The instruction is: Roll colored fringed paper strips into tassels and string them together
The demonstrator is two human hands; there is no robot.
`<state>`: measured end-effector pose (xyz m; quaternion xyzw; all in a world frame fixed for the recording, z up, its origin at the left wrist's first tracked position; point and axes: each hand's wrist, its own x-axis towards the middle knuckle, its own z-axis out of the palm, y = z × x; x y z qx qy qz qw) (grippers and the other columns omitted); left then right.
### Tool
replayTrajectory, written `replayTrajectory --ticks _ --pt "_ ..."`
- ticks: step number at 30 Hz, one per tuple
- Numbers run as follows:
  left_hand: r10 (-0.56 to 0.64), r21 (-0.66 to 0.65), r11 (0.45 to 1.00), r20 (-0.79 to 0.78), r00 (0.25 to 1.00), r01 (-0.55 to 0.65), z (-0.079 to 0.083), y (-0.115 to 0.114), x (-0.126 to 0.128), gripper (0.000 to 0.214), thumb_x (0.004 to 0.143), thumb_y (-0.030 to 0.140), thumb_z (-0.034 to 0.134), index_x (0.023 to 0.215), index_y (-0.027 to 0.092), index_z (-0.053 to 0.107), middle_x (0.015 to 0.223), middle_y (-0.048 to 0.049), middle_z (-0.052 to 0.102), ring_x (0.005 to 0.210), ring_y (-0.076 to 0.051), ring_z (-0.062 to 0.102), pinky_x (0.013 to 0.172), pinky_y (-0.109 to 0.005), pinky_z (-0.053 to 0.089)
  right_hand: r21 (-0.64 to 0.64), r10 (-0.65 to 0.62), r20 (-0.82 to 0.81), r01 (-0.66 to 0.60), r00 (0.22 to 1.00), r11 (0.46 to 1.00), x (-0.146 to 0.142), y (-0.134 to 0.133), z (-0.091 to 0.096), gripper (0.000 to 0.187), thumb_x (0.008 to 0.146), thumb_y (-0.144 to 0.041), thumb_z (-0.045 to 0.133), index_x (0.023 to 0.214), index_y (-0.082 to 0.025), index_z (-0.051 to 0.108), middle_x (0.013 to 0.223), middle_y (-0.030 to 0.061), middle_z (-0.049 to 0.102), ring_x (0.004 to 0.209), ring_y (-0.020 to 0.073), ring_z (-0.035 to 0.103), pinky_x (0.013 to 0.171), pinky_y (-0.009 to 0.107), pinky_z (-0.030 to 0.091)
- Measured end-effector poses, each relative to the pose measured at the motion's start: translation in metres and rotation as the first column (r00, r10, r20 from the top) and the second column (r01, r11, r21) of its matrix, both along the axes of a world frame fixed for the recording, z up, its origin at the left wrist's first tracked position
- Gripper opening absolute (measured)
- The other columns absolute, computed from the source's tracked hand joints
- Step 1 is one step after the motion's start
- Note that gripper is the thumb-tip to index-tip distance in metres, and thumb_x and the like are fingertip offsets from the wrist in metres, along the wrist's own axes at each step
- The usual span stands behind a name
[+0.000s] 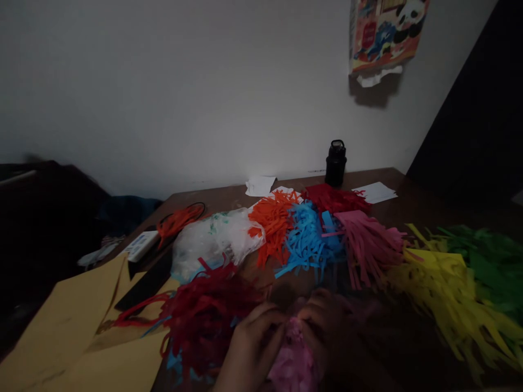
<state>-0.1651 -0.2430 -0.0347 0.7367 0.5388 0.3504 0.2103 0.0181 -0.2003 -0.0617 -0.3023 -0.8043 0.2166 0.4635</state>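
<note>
Low in the middle of the head view, my left hand (256, 343) pinches the top of a bunch of pink paper strips (295, 362). On the other side of it, my right hand (322, 318) has its fingers closed on the same bunch, and the two hands nearly meet. The pink strips hang below my fingers toward me. Shadow and blur hide the exact grip. A dark red paper fringe (208, 313) lies just left of my left hand, with a red cord loop (141, 307) beside it. Beyond the hands lies a blue fringe (308, 234).
Orange (275, 220), red (333, 198), pink (368, 239), yellow (453, 283) and green fringes (486, 261) spread across the table. A clear plastic bag (212, 239) lies left of centre, yellow paper sheets (69, 310) at the left. A black bottle (335, 164) stands by the wall.
</note>
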Motion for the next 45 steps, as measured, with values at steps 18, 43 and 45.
replayTrajectory --ticks 18,43,45 --pt "-0.007 0.281 0.956 -0.263 0.965 0.084 -0.018 0.0 0.002 0.017 0.095 0.015 0.043 0.095 0.02 0.059 0.089 -0.0066 0.067 0.08 -0.019 0.066 0.069 -0.027 0.056 0.045 -0.04 0.064 0.037 0.997 0.998 -0.001 -0.001 0.004 0.011 0.084 -0.012 0.055 0.086 -0.022 0.056 0.082 -0.0002 0.065 0.079 0.0177 0.057 0.083 0.036 0.039" --pt "-0.037 0.154 0.986 -0.168 0.985 0.063 -0.004 0.0 -0.005 0.017 0.092 0.013 0.046 0.095 0.02 0.061 0.088 -0.006 0.068 0.082 -0.02 0.067 0.076 -0.028 0.054 0.129 -0.061 0.157 0.04 0.986 0.991 0.002 0.002 -0.002 0.008 0.092 -0.018 0.054 0.085 -0.019 0.059 0.084 0.0009 0.064 0.082 0.0168 0.06 0.089 0.041 0.046" --pt "-0.018 0.13 0.991 -0.112 0.993 0.033 -0.003 -0.001 -0.007 0.017 0.094 0.014 0.046 0.095 0.021 0.061 0.087 -0.005 0.068 0.081 -0.018 0.066 0.075 -0.026 0.053 0.137 -0.065 0.186 0.04 0.98 0.99 0.014 0.001 0.001 0.013 0.096 -0.029 0.056 0.101 -0.018 0.062 0.103 0.0043 0.065 0.092 0.0186 0.062 0.088 0.041 0.05"
